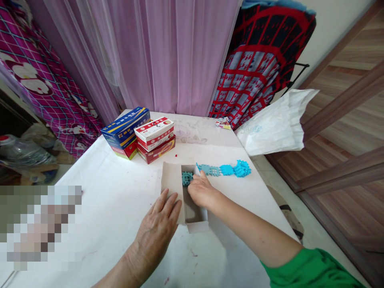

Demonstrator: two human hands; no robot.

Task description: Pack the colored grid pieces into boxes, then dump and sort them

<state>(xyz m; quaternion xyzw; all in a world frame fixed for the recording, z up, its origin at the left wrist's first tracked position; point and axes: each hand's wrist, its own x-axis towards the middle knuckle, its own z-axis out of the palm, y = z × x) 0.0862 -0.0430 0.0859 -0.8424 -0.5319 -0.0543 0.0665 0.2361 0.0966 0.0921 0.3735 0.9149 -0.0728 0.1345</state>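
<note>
An open cardboard box [196, 218] lies on the table in front of me, its inside grey-brown and its long lid flap [172, 176] folded out to the left. My left hand [163, 218] rests on that flap with fingers stretched out flat. Inside the far end of the box is a teal interlocking plastic block [187, 178]. My right hand [202, 189] reaches into the box from the right, its fingers curled against the block; the fingertips are partly hidden. Beyond the box, a row of flat blue interlocking pieces [211, 170] leads to a blue cluster of joined pieces [242, 169].
Stacked at the back left are a blue box [127, 126] and red-and-white boxes [154, 134]. A white bag [273, 124] is at the right edge. A small colourful wrapper [223, 123] lies at the back of the white-covered table [114, 208]. Purple curtains [168, 56] hang behind.
</note>
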